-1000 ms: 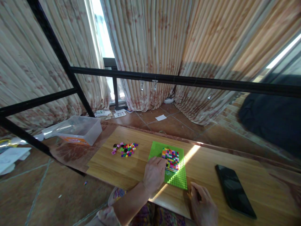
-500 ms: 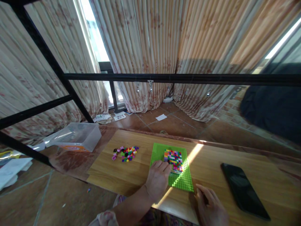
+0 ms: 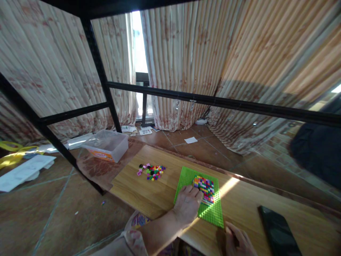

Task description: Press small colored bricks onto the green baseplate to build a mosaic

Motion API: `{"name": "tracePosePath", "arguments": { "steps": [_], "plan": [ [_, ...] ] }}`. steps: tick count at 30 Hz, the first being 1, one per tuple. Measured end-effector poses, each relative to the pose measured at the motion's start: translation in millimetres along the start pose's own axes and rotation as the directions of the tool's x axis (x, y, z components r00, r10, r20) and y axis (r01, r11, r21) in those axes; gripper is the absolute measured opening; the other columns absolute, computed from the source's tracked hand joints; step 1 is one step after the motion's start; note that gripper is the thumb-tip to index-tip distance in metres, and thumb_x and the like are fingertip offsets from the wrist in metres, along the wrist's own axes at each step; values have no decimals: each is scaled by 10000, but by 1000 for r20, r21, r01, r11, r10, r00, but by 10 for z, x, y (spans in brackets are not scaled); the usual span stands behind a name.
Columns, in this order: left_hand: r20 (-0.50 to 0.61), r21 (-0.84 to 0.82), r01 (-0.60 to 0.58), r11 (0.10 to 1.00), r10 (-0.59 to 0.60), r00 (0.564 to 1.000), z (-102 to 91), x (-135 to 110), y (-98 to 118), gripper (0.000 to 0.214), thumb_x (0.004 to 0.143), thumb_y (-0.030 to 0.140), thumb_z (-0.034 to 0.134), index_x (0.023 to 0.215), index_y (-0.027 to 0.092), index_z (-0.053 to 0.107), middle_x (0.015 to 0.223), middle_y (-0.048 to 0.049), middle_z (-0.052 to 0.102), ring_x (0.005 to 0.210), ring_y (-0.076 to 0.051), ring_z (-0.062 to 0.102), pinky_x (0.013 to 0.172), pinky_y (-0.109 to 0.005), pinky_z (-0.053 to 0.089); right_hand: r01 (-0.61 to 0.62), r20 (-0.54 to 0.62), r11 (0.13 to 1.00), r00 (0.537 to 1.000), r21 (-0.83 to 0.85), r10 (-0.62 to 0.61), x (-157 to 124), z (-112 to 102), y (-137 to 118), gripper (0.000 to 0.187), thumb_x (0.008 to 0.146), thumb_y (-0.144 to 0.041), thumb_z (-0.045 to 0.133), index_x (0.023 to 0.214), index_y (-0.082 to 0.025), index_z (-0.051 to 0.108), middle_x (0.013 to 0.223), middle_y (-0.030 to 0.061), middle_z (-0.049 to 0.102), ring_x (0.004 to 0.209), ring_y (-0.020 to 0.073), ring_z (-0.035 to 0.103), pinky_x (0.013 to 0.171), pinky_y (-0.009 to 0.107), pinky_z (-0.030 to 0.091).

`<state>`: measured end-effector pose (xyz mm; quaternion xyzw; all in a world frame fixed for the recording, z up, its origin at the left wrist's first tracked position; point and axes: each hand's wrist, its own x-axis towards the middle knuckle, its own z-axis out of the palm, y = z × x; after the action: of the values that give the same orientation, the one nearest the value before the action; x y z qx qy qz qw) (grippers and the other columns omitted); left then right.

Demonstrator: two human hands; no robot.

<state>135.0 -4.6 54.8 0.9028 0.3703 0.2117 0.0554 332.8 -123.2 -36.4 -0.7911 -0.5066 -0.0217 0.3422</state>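
A colourful block of small stacked toy bricks (image 3: pixel 206 188) sits on a green studded baseplate (image 3: pixel 213 215). My left hand (image 3: pixel 188 204) is over the plate, its fingers bent and together against the near left side of the stack. Whatever is under those fingertips is hidden. Just off the plate's near right corner, my right hand (image 3: pixel 238 240) rests on the wooden board, fingers loosely curved with a gap by the thumb and nothing visible in it. Loose bricks (image 3: pixel 154 171) in many colours lie in a pile to the left.
A black phone (image 3: pixel 279 231) lies at the right of the wooden board (image 3: pixel 144 193). Beyond the board's left end stands a clear plastic box (image 3: pixel 119 147). Black metal bars (image 3: pixel 165 93) cross in front of the curtains. A small brick (image 3: pixel 103 203) is on the tiled floor.
The view has turned leftward and tilted, so the board appears slanted and the phone is partly cut off. Both hands stay in nearly the same places by the baseplate.
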Motion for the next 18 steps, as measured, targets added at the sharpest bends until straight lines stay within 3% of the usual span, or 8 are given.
{"name": "tracePosePath", "arguments": {
  "steps": [7,18],
  "plan": [
    [1,-15,-34,999,34,999,-24,-34,-26,251,887,129,433,1106,196,536,977,-43,599,876,-197,520,792,-343,446,-3,5,999,1000,47,3,-19,-85,-263,377,884,-455,384,942,-212,667,966,66,687,825,199,651,687,298,474],
    [38,5,-51,999,50,998,0,-108,-17,450,825,76,420,1264,161,473,1156,-95,592,1024,-215,545,925,-362,458,8,29,997,1000,82,-10,-33,-118,-323,398,905,-431,345,972,-191,655,983,81,665,836,200,628,710,306,449]
  ]
}}
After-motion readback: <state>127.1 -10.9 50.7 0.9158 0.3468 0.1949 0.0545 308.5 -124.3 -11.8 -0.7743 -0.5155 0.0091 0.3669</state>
